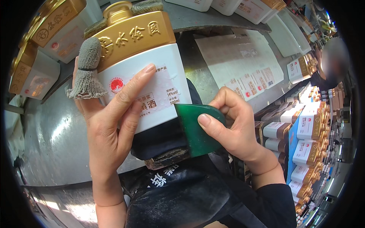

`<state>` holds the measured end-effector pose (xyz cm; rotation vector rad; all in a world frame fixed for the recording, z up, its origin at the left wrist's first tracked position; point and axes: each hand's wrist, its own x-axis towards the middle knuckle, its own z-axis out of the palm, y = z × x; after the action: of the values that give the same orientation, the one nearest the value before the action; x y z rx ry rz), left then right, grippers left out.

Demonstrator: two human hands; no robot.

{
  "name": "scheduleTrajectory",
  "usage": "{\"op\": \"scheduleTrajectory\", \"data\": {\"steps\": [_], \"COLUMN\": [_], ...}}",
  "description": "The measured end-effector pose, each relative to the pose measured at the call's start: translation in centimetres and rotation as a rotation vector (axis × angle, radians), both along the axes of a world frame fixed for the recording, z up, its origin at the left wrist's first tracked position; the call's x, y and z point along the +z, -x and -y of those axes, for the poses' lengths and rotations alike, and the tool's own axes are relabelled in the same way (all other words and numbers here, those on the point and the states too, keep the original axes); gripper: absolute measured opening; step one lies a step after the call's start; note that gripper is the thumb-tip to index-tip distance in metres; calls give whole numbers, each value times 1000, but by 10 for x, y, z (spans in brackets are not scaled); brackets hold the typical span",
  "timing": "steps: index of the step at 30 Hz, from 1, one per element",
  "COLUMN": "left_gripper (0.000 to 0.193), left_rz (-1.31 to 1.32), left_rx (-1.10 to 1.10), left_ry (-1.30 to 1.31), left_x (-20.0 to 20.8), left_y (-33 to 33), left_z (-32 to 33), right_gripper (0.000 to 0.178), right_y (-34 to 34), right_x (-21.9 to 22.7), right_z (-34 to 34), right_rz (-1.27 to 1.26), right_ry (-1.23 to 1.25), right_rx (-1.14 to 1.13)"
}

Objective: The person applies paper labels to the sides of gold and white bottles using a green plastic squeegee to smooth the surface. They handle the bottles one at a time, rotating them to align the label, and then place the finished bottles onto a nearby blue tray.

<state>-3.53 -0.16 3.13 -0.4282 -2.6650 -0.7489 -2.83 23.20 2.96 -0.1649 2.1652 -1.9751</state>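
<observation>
A white bottle [161,114] with a gold shoulder and neck lies tilted in front of me, with a wrinkled clear printed label [156,85] on its face. My left hand [110,114] grips the bottle, with one finger stretched across the label. A grey knitted finger cover [89,57] sits on another of its fingers. In my right hand [232,121] a green flat scraper [199,129] is pinched between thumb and fingers. Its corner is by the bottle's lower right edge; I cannot tell whether they touch.
A sheet of labels [249,81] lies on the metal table [57,140] to the right. More gold-and-white bottles [62,34] stand at the far left. Several rows of bottles [306,123] fill the right side. Another person [334,60] is at the far right.
</observation>
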Motion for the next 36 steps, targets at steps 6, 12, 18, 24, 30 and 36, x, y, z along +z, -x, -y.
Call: {"op": "scheduleTrajectory", "data": {"steps": [6, 12, 18, 24, 30, 36], "left_gripper": [39, 39, 39, 38, 38, 63], "left_rz": [-7, -33, -10, -39, -18, -62], "left_rx": [-1, 9, 6, 2, 14, -93], "left_ry": [-7, 10, -19, -13, -8, -708], "left_x": [1, -1, -2, -3, -2, -21], "left_y": [0, 0, 0, 0, 0, -2], "left_z": [-1, 0, 1, -1, 0, 23], "right_gripper": [19, 19, 19, 19, 18, 23], "right_y": [1, 1, 3, 2, 4, 43], "right_x": [0, 1, -1, -3, 4, 51], "right_z": [-1, 0, 0, 0, 1, -9], "right_rz": [-20, -13, -9, -8, 65, -497], "right_ry": [-26, -19, -32, -23, -3, -329], "right_rx": [-3, -4, -10, -21, -9, 178]}}
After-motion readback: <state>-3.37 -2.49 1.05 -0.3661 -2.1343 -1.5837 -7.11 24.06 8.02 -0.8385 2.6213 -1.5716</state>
